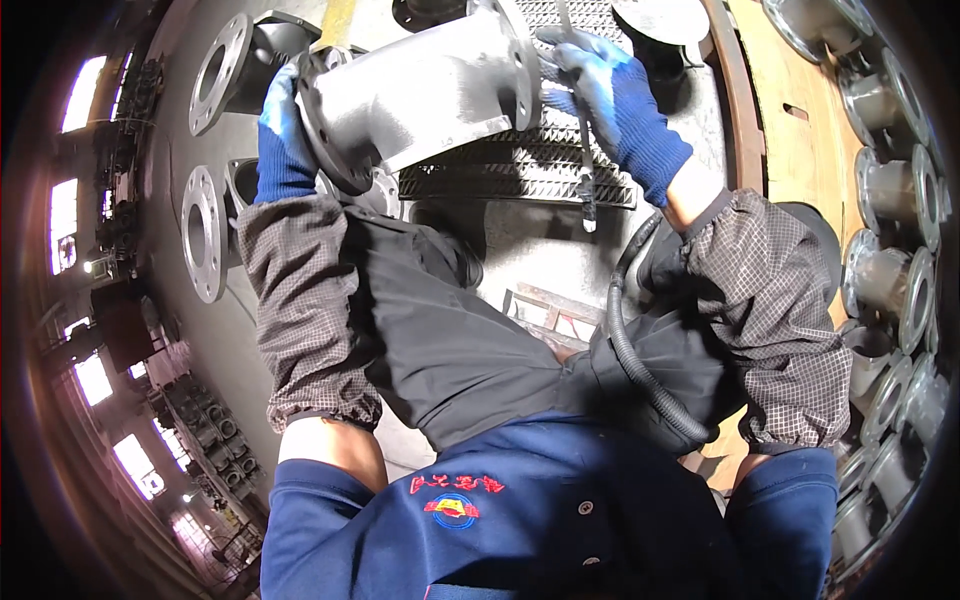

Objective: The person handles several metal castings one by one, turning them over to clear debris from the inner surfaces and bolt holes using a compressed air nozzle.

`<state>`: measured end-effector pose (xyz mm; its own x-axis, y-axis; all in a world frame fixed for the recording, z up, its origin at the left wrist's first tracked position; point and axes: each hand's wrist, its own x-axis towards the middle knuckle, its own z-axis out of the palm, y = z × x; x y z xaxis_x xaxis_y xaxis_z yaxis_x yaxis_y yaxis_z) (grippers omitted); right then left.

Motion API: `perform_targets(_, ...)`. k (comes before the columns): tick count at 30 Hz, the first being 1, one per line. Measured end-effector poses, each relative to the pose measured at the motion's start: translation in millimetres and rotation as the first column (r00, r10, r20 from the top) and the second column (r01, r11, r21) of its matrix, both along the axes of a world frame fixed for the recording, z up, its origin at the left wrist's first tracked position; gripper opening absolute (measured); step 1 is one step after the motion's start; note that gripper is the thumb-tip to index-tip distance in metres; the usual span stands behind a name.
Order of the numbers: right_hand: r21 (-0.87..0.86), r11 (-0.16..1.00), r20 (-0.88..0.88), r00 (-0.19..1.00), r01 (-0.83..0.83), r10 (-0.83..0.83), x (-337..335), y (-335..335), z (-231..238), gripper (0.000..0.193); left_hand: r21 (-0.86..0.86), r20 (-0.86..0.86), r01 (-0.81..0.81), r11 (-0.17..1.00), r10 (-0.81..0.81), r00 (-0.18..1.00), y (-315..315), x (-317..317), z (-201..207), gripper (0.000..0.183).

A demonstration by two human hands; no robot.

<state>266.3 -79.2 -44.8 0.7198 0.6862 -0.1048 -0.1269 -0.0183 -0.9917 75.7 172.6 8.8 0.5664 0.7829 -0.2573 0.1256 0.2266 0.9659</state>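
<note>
Pipe fitting, a grey cast piece with flanges at its ends, lies across the ribbed metal grate, and it is the landmark for all the rest. The left hand, in a blue glove, is closed around the fitting's lower-left flange and props it up at a tilt. The right hand, also gloved in blue, is at the fitting's upper-right flange and is wrapped around a thin rod-like tool that hangs down below this flange; a black corrugated hose curves away beneath it toward the body. I cannot tell what kind of tool it is, nor where its tip touches.

To do this step well, I judge that the left hand should keep the fitting steady against the grate, so the flange face does not roll while the tool works on it. The tool should stay close to the flange, with the hose kept free of the elbow. More flanged pieces stand in rows to the right of the fitting, and others lie to its left.
</note>
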Motion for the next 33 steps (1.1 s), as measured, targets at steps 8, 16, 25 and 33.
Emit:
perform_targets(8, 0.166, 0.985, -0.107, 0.992, -0.055, 0.073, -12, 20, 7, 0.028, -0.199, -0.021, -0.15, 0.968, 0.149, 0.989, 1, -24, -18, 0.046)
perform_targets(16, 0.084, 0.994, 0.112, 0.992, -0.074, 0.064, -10, -14, 1, 0.03, -0.139, 0.053, -0.018, 0.99, 0.025, 0.998, -1, -24, -49, 0.052)
perform_targets(25, -0.022, 0.988, 0.555, 0.82, -0.154, 0.14, -39, -49, -40, 0.048, -0.154, 0.049, -0.157, 0.976, 0.166, 0.985, 22, -23, -59, 0.04)
perform_targets(33, -0.166, 0.955, 0.452, 0.841, -0.247, 0.297, -46, -41, -35, 0.045, -0.151, 0.074, -0.17, 0.974, 0.183, 0.98, 27, -31, -63, 0.037)
